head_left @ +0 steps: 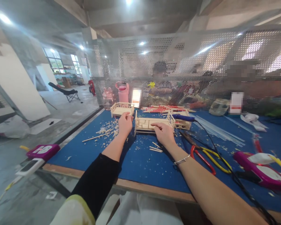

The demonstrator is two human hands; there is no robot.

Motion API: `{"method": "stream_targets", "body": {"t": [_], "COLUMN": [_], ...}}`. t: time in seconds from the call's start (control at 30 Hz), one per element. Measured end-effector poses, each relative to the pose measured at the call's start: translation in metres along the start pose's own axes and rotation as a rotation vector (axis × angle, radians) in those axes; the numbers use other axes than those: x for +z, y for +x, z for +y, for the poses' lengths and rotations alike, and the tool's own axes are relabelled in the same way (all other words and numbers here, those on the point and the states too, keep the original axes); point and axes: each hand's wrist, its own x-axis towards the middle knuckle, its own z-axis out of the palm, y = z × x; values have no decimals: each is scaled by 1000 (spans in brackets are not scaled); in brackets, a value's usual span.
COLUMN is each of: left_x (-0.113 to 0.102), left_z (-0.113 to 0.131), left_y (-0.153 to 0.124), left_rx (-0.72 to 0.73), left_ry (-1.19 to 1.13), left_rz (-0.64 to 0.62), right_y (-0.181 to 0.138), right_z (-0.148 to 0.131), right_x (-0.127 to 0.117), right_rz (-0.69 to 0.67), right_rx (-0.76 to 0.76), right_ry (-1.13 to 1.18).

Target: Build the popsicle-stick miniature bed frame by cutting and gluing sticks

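Stick models (143, 125): three. Left hand (125, 126) curled, right hand (165, 135) at middle one; cannot tell grasps.

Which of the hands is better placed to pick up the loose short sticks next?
Probably the right hand: it is closer to the short sticks, while the left hand is farther off, by the small railed wooden piece.

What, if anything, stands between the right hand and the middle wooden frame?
Nothing visible: the right hand is at the near side of the wooden frame, though contact is hard to tell. The loose sticks lie nearer the person, and the blue-handled tool lies beyond the hand.
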Motion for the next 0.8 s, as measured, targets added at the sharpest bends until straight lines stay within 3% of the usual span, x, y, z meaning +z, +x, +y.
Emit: {"method": "stream_targets", "body": {"t": [0.13, 0.3, 0.6, 0.7, 0.8], "left_x": [5, 7, 9, 10, 12], "left_z": [3, 4, 2, 1, -2], "left_y": [-5, -6, -7, -7, -5], "left_rx": [-45, -124, -142, -156, -166], "left_ry": [-21, -93, -100, -113, -127], "left_rz": [-18, -44, -80, -90, -95], "right_y": [0, 0, -1, -1, 5], "right_z": [1, 0, -3, -10, -18], "right_x": [0, -1, -1, -12, -38], "right_rz": [-19, -42, -38, 65, 319], "right_rx": [-46, 9, 70, -26, -134], "right_ry": [-85, -88, -29, 7, 11]}}
